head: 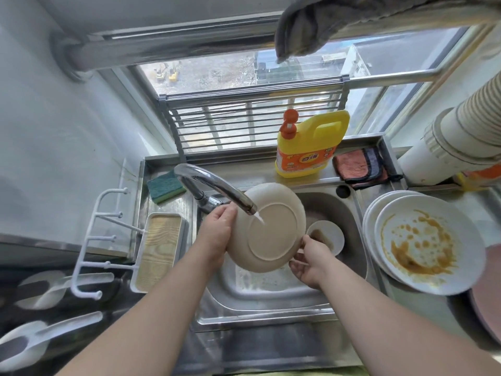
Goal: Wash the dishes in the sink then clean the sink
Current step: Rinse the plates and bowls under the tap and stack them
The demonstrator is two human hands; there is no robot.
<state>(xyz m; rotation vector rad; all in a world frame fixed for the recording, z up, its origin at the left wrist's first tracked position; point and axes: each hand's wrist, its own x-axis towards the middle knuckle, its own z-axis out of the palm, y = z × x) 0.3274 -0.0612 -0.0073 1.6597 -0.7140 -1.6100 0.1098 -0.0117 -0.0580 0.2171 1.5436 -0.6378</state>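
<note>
Over the steel sink (355,256) I hold a cream plate (273,234) tilted, its underside toward me. Water runs from the tap (217,188) onto the plate's base. My left hand (217,232) grips the plate's left rim. My right hand (309,260) holds its lower right rim, fingers curled under the edge. A small white dish (329,236) with brown residue lies in the basin behind the plate. A stack of white plates (423,245) stands to the right of the sink, the top one smeared with orange sauce.
A green-and-yellow sponge (165,187) lies at the back left. A yellow detergent bottle (309,145) and a folded cloth (360,166) sit on the back ledge. Left are a white tray (160,251) and a hook rack (92,240). Stacked cups (461,137) stand at the right.
</note>
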